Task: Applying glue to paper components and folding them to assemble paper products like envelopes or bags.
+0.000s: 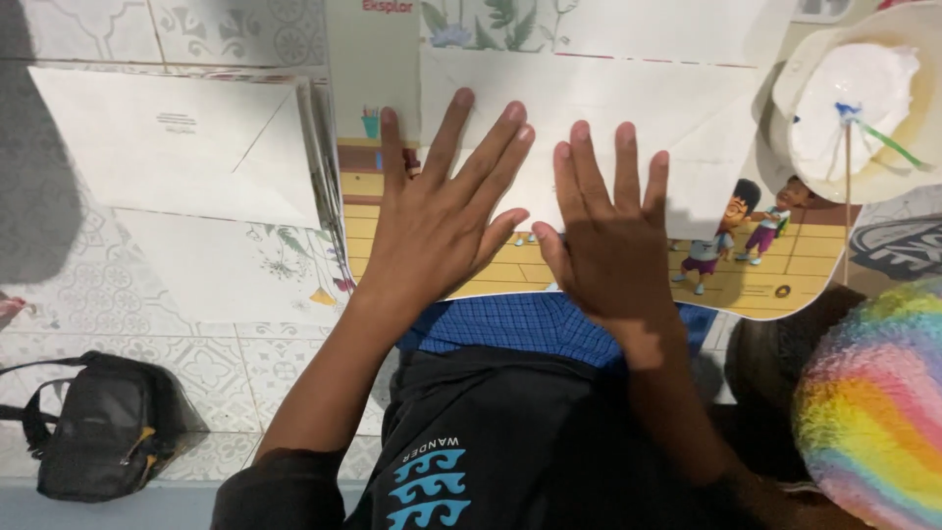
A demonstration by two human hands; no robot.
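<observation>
Both of my hands lie flat, palms down and fingers spread, on a white paper sheet [628, 108]. That sheet rests on a picture book [756, 280] with cartoon children and a yellow floor. My left hand [437, 216] presses the left part of the sheet, its fingers pointing away from me. My right hand [608, 240] lies just beside it, thumbs almost touching. Neither hand grips anything. The book sits over my lap, above a blue checked cloth [520, 329].
A stack of white envelopes and papers [172, 147] lies on the patterned tile floor at the left. A black bag [98, 427] sits at the lower left. A bowl of white paste [863, 98] with sticks stands at the upper right. A rainbow fuzzy object [873, 402] is at the lower right.
</observation>
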